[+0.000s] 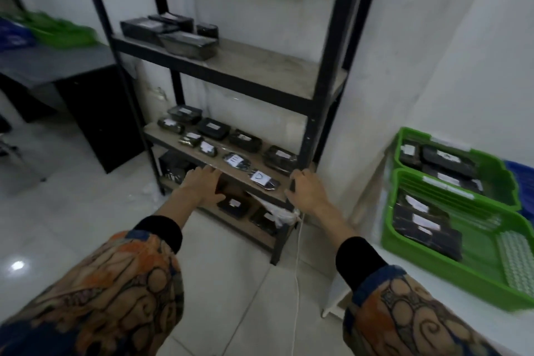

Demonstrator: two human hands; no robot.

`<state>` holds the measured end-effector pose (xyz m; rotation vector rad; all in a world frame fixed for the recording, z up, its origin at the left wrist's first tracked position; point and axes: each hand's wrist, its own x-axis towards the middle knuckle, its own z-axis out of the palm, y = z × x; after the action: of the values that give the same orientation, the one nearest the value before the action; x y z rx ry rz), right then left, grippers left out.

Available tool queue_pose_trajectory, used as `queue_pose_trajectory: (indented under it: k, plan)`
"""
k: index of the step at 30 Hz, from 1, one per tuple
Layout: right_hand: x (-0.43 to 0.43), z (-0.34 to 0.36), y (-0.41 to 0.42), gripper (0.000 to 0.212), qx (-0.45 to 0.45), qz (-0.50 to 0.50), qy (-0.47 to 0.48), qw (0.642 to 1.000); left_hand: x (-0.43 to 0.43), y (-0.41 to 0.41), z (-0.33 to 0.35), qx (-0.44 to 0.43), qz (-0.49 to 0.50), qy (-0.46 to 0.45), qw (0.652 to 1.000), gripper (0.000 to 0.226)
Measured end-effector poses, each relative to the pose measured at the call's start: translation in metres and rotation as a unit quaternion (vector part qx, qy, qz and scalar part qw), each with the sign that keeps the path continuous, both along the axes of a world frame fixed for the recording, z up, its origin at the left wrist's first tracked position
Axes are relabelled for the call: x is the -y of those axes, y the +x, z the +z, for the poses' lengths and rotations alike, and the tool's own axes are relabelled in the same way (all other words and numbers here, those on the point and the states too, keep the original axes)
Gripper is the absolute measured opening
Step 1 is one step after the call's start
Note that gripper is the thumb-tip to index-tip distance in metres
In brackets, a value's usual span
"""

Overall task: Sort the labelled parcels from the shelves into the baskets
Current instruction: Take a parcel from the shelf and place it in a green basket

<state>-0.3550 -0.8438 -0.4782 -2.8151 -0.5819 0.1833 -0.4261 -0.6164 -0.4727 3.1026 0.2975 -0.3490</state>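
1. Left hand [202,182] and right hand [306,191]: both grips released, empty, at the middle shelf [231,165] front edge.
2. Parcel D [264,179] lies between them; parcel E [237,160] just behind.
3. Advice: read label first, pinch D by its edges, then carry to the matching basket [404,243] on the worktop [433,326].

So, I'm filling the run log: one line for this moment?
left hand: open, at shelf edge | right hand: by shelf post, grip unclear | D parcel: on shelf | green baskets: part-filled
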Motion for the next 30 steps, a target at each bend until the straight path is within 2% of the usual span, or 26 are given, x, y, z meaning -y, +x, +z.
queue_pose_trajectory:
  k: [8, 13, 16, 21, 30]
  plan:
    - [-0.177, 0.034, 0.004, 0.044, 0.019, 0.02, 0.055, 0.998, -0.186, -0.004, 0.042, 0.03, 0.038, 0.047, 0.998, 0.067]
    - [-0.268, 0.065, 0.012, 0.041, 0.053, 0.013, 0.082, 0.995, -0.27, 0.005, 0.075, 0.055, 0.038, 0.066, 0.996, 0.066]
    - [-0.308, 0.082, 0.024, 0.037, 0.073, 0.023, 0.085, 0.993, -0.307, 0.019, 0.088, 0.07, 0.039, 0.062, 0.995, 0.066]
    - [-0.359, 0.104, 0.06, 0.045, 0.099, 0.015, 0.088, 0.991, -0.351, 0.062, 0.104, 0.098, 0.03, 0.047, 0.994, 0.066]
    - [-0.415, 0.135, 0.171, 0.042, 0.14, 0.003, 0.129, 0.982, -0.419, 0.19, 0.123, 0.138, -0.015, 0.033, 0.99, 0.071]
